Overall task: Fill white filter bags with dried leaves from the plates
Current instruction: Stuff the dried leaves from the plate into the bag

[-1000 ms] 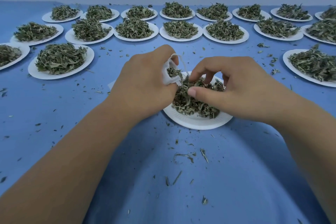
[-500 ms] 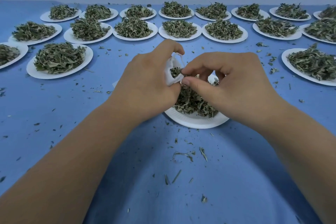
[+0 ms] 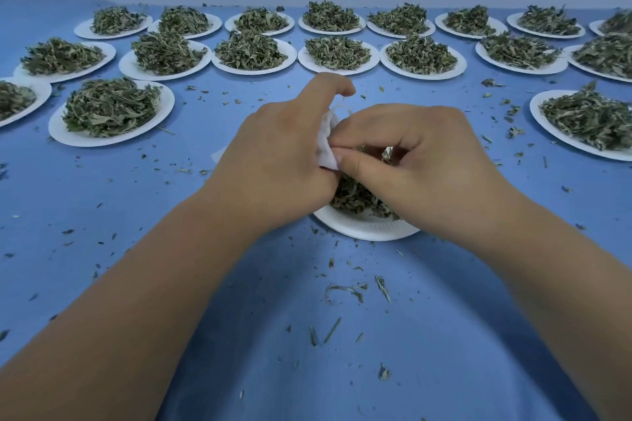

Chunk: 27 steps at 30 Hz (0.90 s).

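White filter bag (image 3: 326, 144) pinched between left fingers (image 3: 326, 88) and right fingers (image 3: 371, 129).

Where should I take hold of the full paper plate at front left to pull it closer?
Best bet: grip the paper plate by its bare near rim, coming in from the near side. The dried leaves heap in the middle, leaving that rim free, and neighbouring plates crowd its far and left sides.

No legible text anywhere.
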Each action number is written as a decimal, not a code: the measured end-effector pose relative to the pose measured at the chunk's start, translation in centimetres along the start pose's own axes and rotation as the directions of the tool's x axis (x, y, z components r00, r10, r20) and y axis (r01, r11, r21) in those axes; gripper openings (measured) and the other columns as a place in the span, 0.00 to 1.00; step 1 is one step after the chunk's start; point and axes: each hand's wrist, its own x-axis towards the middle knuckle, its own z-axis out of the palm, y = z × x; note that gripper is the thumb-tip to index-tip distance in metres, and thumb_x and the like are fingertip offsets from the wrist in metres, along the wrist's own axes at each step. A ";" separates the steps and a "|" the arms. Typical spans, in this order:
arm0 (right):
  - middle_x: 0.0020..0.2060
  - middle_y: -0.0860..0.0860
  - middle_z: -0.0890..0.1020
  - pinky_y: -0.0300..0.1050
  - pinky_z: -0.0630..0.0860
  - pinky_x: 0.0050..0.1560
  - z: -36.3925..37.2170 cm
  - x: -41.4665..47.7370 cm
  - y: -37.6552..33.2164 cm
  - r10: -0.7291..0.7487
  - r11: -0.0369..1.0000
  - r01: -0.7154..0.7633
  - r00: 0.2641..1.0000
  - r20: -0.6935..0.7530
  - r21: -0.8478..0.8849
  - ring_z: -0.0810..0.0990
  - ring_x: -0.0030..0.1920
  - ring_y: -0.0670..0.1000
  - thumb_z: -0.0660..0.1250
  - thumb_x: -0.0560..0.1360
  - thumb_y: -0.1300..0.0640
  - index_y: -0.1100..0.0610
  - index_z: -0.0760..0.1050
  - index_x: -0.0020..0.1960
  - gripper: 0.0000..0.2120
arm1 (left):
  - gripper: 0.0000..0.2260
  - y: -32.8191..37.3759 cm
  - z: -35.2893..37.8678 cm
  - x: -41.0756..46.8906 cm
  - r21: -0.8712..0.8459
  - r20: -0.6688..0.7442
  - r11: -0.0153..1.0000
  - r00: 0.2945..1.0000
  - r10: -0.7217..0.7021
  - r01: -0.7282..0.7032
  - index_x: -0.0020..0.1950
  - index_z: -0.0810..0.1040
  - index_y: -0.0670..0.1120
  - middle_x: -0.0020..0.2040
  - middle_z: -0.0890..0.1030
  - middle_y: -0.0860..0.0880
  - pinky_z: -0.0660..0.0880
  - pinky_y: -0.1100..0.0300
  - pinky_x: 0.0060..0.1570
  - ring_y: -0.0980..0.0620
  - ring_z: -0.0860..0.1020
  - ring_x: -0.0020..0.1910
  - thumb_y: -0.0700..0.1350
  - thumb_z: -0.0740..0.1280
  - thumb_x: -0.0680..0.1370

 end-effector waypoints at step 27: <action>0.27 0.45 0.70 0.37 0.63 0.32 -0.8 -0.3 -0.9 -0.069 0.991 0.087 0.984 0.163 -0.105 0.70 0.30 0.48 0.58 0.73 0.64 0.54 0.78 0.39 0.11 | 0.27 0.3 0.0 -0.1 -0.084 -0.045 0.996 0.999 0.028 -0.031 0.66 0.71 0.54 0.40 0.78 0.65 0.74 0.61 0.39 0.61 0.77 0.39 0.43 0.69 0.67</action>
